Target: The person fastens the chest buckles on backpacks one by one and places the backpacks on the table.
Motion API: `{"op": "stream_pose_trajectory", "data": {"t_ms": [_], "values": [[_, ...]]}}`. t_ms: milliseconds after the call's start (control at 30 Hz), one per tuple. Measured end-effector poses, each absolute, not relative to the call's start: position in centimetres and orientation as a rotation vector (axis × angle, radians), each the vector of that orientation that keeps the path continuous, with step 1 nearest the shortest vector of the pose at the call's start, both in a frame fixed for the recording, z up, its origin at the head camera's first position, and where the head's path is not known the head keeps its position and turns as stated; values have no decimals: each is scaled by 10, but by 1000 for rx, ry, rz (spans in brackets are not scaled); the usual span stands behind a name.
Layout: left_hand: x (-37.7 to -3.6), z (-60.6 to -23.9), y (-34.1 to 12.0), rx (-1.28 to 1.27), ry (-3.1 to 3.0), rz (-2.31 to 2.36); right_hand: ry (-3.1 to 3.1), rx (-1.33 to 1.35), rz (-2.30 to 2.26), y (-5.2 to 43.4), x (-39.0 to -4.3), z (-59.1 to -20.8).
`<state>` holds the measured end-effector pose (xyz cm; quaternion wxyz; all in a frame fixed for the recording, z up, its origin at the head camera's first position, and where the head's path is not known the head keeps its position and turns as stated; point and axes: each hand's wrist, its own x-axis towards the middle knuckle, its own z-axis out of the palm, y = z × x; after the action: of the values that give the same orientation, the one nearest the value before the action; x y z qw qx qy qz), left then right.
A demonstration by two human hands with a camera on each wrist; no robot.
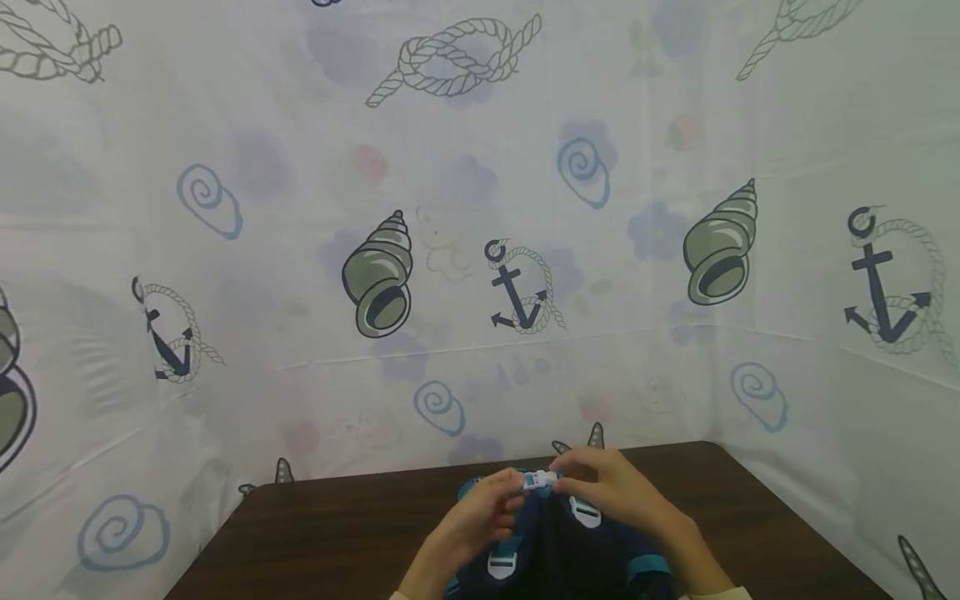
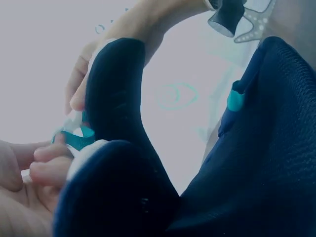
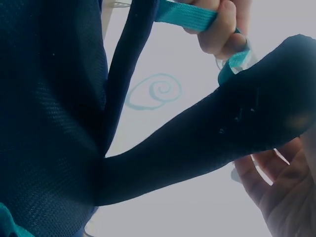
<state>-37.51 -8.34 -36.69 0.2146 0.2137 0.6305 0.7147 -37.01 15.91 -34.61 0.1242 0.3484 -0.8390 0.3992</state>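
A dark blue backpack (image 1: 551, 554) with teal webbing lies on the table under both hands. My left hand (image 1: 483, 517) pinches one end of a small white buckle (image 1: 540, 479) on its teal chest strap (image 3: 187, 16). From the other side, my right hand (image 1: 618, 493) holds the buckle's other end between thumb and fingers. The buckle's halves meet between the fingertips. In the left wrist view, padded shoulder straps (image 2: 116, 94) partly cover the hands. The right wrist view shows the mesh back panel (image 3: 44, 108), with a shoulder strap hiding part of the right hand.
The dark wooden table (image 1: 337, 533) extends on both sides of the backpack. White strap adjusters (image 1: 502, 567) sit on its straps. A pale curtain (image 1: 465, 167) printed with shells, anchors and ropes stands behind the table and along its sides.
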Motion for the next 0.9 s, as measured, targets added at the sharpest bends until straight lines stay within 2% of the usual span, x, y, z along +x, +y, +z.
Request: {"op": "stream_pose_trajectory", "data": {"t_ms": [267, 500, 667, 900], "values": [[-370, -366, -72, 582, 1951, 1967, -2438, 984, 969, 163, -371, -346], [-362, -363, -62, 627, 2282, 1839, -2543, 987, 976, 173, -366, -335], [-366, -370, -70, 673, 2400, 1584, -2738, 1100, 911, 166, -360, -337], [-361, -386, -78, 715, 2553, 1036, -2982, 1167, 829, 146, -349, -362]]}}
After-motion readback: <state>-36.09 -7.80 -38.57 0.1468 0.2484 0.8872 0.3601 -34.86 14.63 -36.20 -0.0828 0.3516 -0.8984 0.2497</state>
